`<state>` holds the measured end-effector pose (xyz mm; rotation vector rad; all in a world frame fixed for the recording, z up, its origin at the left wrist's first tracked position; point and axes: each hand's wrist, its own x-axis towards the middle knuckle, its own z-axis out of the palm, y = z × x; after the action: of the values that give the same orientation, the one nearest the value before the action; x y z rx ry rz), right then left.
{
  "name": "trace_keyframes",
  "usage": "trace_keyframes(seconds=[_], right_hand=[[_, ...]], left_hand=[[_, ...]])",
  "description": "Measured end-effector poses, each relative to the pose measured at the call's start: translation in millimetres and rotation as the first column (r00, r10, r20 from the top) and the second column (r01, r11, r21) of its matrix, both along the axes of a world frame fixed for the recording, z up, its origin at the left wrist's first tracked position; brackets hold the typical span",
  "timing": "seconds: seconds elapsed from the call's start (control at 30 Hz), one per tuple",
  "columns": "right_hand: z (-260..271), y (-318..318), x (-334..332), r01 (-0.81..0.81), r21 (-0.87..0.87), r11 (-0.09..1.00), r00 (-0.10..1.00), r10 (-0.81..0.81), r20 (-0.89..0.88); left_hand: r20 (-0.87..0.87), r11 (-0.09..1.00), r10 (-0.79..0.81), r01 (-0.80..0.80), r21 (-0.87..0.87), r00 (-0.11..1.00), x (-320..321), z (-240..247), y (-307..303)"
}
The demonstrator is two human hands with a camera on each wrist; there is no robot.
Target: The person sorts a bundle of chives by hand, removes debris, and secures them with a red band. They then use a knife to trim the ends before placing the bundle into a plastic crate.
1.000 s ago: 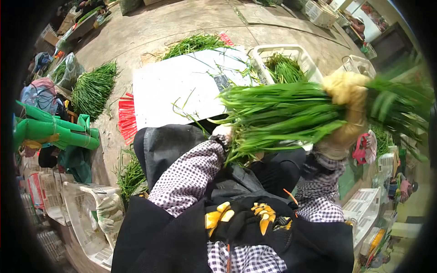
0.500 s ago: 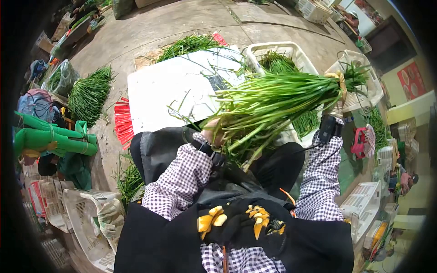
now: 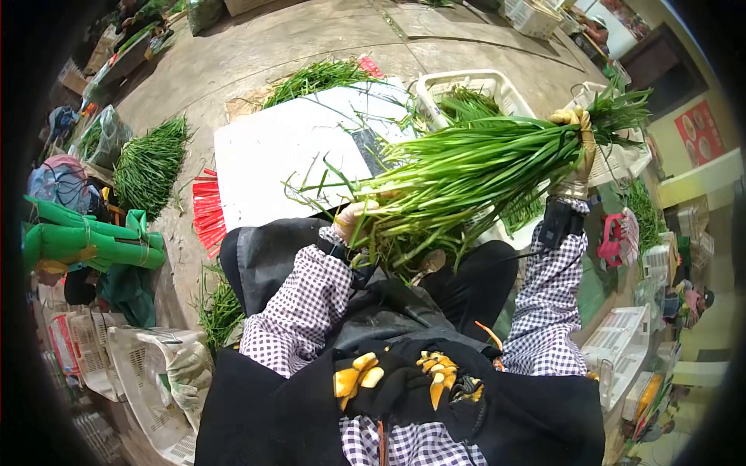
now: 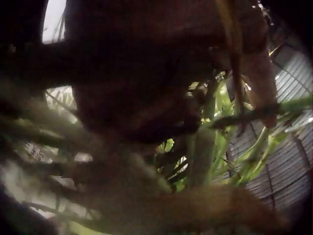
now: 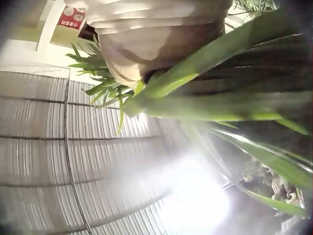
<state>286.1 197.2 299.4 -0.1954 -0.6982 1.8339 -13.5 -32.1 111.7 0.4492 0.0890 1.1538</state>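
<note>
My right hand (image 3: 573,147), in a cream glove, grips a large bunch of chives (image 3: 489,159) round its leafy part. The bunch lies sideways above my lap, pale stalk ends fanned to the left and leaf tips past the hand to the right. In the right wrist view, green leaves (image 5: 205,63) cross in front of the pale glove (image 5: 166,39). My bare left hand (image 3: 353,221) is at the lower left of the stalk ends. Stalks hide its fingers, and I cannot tell whether they pinch any. The left wrist view is dark, with blurred stalks around the hand (image 4: 146,73).
A white board (image 3: 272,163) with loose leaves stands before my knees, red strips (image 3: 207,213) at its left. Beyond the bunch is a cream crate (image 3: 509,93) of chives. More chives (image 3: 151,167) lie on the floor at left, near a green rolled bundle (image 3: 93,241) and crates (image 3: 148,380).
The bunch swung quickly and blurred a second ago; now it hangs steadier, its stalks more fanned. My right hand dropped slightly and turned. The left hand moved a little left along the stalk ends.
</note>
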Motion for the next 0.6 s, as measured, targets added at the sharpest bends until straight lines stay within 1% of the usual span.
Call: trace_keyframes(seconds=[0.03, 0.07, 0.1, 0.13, 0.17, 0.23, 0.27, 0.3, 0.33, 0.37, 0.4, 0.43, 0.47, 0.5, 0.57, 0.6], right_hand=[[-2, 1, 1, -0.002, 0.000, 1.000, 1.000, 0.002, 0.000], [-3, 3, 3, 0.015, 0.035, 0.999, 1.000, -0.015, 0.002], [-1, 2, 2, 0.033, 0.070, 0.997, 0.999, -0.033, 0.004], [0, -2, 2, -0.014, 0.085, 0.996, 1.000, 0.015, -0.016], [2, -2, 1, -0.014, 0.083, 0.996, 1.000, 0.015, -0.015], [4, -1, -1, -0.021, 0.022, 1.000, 1.000, 0.021, -0.008], [5, -2, -2, 0.011, 0.039, 0.999, 1.000, -0.012, 0.022], [7, -3, -2, 0.011, 0.038, 0.999, 1.000, -0.011, 0.021], [9, -6, -1, 0.010, 0.069, 0.998, 0.999, -0.014, 0.050], [11, -8, 0, 0.011, 0.101, 0.995, 0.997, -0.019, 0.078], [13, -9, -1, 0.014, 0.100, 0.995, 0.997, -0.022, 0.080], [14, -9, -3, 0.038, 0.115, 0.993, 0.996, -0.047, 0.079], [15, -8, -6, 0.061, 0.131, 0.990, 0.995, -0.071, 0.076], [16, -8, -6, 0.083, 0.149, 0.985, 0.993, -0.095, 0.073], [21, -8, 4, -0.072, 0.140, 0.987, 0.997, 0.073, -0.003], [23, -11, 5, 0.031, 0.209, 0.977, 0.995, -0.050, 0.085]], left_hand=[[0.064, 0.996, -0.039, 0.044, -0.077, 0.997, -3, -7, -1], [0.048, 1.000, 0.000, 0.001, -0.019, 0.999, -1, -10, -4], [0.035, 0.998, 0.040, -0.041, 0.040, 0.999, 4, -1, -7], [-0.019, 1.000, 0.011, -0.011, -0.002, 1.000, 4, -7, -3], [-0.071, 0.999, -0.021, 0.018, -0.046, 0.997, 5, -11, 0], [-0.260, 0.996, 0.090, -0.093, 0.004, 0.961, 6, 2, -7], [-0.269, 0.988, 0.155, -0.153, 0.027, 0.951, 6, 9, -12], [-0.276, 0.976, 0.218, -0.212, 0.050, 0.936, 7, 20, -17], [-0.171, 0.974, 0.200, -0.215, -0.076, 0.965, 3, -1, -20], [-0.171, 0.974, 0.198, -0.213, -0.075, 0.965, 0, -6, -19], [-0.376, 0.975, 0.193, -0.221, -0.033, 0.906, -1, -5, -17], [-0.562, 0.975, 0.187, -0.220, 0.009, 0.806, -1, -4, -16], [-0.729, 0.842, 0.539, -0.236, 0.485, 0.423, 2, -9, -18], [-0.472, 0.950, 0.279, -0.312, 0.009, 0.836, 5, -8, -30], [-0.695, 0.906, 0.398, -0.374, 0.196, 0.599, 1, -10, -31], [-0.755, 0.903, 0.370, -0.402, 0.154, 0.542, 2, -2, -37]])
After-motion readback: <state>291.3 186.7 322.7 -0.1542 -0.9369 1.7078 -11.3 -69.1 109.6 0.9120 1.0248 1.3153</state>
